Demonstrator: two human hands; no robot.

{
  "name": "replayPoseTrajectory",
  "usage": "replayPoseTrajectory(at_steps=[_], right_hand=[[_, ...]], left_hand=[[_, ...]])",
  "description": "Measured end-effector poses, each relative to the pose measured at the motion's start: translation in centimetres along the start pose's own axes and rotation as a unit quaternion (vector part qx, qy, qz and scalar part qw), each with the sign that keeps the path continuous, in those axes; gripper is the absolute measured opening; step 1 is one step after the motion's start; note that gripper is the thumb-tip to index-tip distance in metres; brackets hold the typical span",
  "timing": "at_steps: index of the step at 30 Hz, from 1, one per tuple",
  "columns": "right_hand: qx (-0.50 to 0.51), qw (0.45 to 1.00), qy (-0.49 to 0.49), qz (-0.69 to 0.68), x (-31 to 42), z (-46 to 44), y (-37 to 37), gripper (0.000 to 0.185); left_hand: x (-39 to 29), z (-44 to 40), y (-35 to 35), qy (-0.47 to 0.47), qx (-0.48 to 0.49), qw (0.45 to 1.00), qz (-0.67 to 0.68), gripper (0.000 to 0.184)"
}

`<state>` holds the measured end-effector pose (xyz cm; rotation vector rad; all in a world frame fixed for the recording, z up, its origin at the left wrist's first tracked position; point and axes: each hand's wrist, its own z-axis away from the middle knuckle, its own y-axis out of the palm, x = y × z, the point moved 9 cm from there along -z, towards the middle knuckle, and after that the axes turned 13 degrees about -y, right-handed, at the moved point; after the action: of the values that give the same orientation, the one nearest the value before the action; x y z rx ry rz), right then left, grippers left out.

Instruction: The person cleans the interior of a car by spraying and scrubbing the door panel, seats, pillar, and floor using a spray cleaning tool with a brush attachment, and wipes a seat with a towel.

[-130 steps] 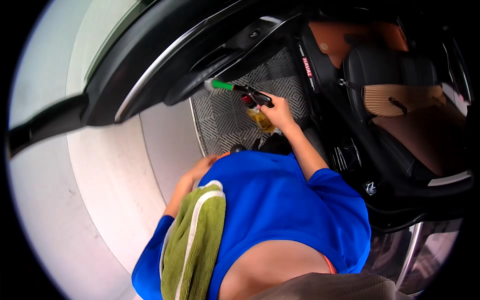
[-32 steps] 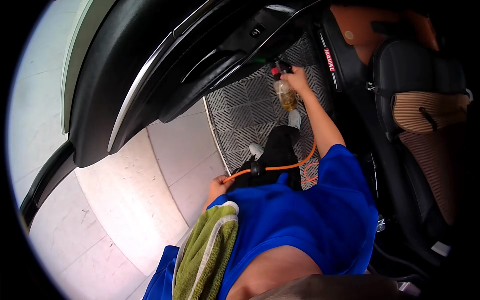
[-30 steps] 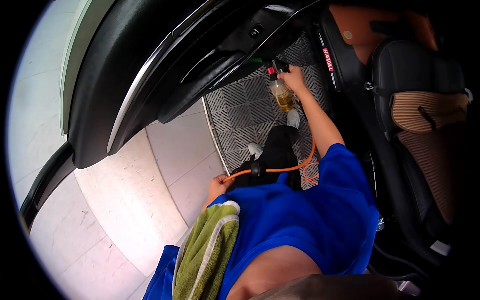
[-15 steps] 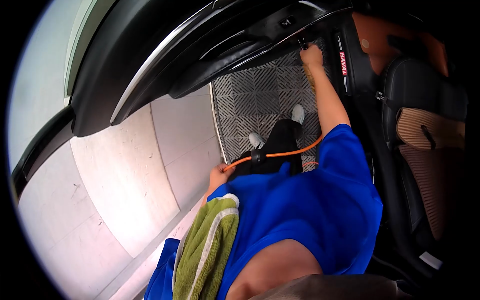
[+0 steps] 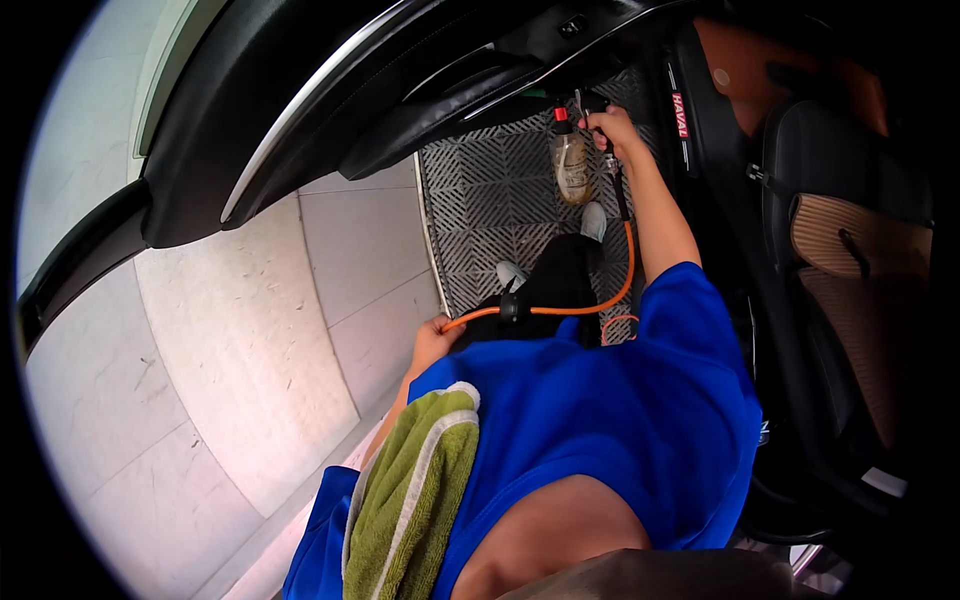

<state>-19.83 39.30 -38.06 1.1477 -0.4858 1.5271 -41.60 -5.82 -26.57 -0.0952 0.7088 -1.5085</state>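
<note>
My right hand point(image 5: 612, 130) is closed around the handle of a spray gun point(image 5: 592, 102) beside the car's door sill. A see-through bottle point(image 5: 571, 168) with brownish liquid and a red part at its neck hangs from the gun, above the grated floor. From the gun's handle an orange air hose point(image 5: 631, 262) curves down and runs across my front, through a black loop at my waist. My left hand point(image 5: 436, 338) pinches that hose at my left side.
An open black car door point(image 5: 310, 110) arches across the top left. The sill point(image 5: 683, 118) reads HAVAL, with a black and brown seat point(image 5: 800, 170) to the right. Dark grating point(image 5: 490, 190) lies underfoot, beside pale floor tiles point(image 5: 365, 240). A green towel point(image 5: 415, 490) drapes over my left shoulder.
My right hand has drawn slightly down and left and turned, bringing the spray gun and its bottle into plain view. The left hand stays on the hose.
</note>
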Motion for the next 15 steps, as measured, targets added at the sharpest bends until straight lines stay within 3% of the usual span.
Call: replayPoseTrajectory(at_steps=[8, 11, 13, 15], right_hand=[[0.028, 0.986, -0.072, -0.15, 0.8, 9.2, 2.4, 0.034], [0.005, 0.985, -0.097, -0.14, -0.2, 12.3, 2.4, 0.027], [0.002, 0.988, -0.099, -0.117, -1.6, 13.7, 2.8, 0.013], [0.024, 0.986, -0.128, -0.101, -1.1, 15.1, 4.3, 0.013]], left_hand=[[0.7, -0.3, -0.5, 0.018, 0.015, 1.0, -0.014, 0.015], [0.5, 0.1, -0.7, 0.027, 0.017, 0.999, -0.019, 0.014], [0.1, 0.6, -0.8, 0.029, 0.018, 0.999, -0.027, 0.014], [-0.3, 0.6, -0.7, 0.054, 0.033, 0.998, -0.019, 0.014]])
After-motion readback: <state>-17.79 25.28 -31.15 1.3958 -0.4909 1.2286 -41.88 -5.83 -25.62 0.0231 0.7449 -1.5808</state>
